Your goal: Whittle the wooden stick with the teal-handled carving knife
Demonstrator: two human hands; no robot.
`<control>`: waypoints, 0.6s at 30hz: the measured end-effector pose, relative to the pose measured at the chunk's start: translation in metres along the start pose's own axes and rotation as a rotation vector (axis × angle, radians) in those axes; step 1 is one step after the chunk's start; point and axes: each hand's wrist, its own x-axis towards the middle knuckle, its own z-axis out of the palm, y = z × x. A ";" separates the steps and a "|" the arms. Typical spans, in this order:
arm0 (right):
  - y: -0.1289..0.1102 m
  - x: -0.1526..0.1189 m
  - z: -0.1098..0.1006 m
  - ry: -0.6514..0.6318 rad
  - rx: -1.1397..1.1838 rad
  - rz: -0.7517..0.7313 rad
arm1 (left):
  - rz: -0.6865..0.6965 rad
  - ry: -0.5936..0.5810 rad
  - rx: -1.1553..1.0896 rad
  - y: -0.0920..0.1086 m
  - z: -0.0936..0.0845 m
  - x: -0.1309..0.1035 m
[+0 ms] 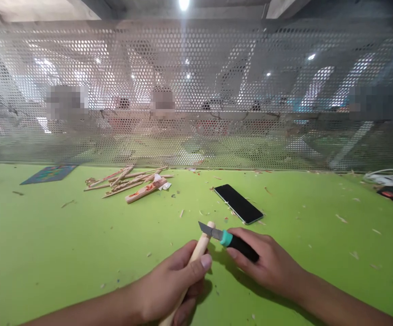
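Observation:
My left hand (pixel 179 280) is wrapped around a pale wooden stick (pixel 199 251), which slants up and away from me at the front middle of the table. The thumb lies along the stick's side. In my right hand (pixel 267 262) is a utility knife (pixel 239 246) with a black and teal handle. Its grey blade crosses the stick just below the far end, pointing left. The blade appears to touch the wood. My palm hides the lower part of the stick.
Beyond my hands a black phone (pixel 239 203) lies on the green table (pixel 63 253). Thin wooden sticks (pixel 125 179) and a stained wooden block (pixel 145 190) sit back left, near a dark mat (pixel 49 174). Shavings are scattered around. White cables (pixel 391 176) lie far right; a perforated screen (pixel 189 136) stands behind.

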 end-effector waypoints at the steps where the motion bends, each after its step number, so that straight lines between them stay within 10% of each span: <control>1: -0.002 0.000 0.001 -0.020 -0.003 0.000 | -0.004 -0.005 0.009 0.000 0.000 0.000; 18: 0.000 -0.003 0.011 -0.023 -0.087 -0.071 | -0.086 -0.048 0.061 0.010 0.001 -0.001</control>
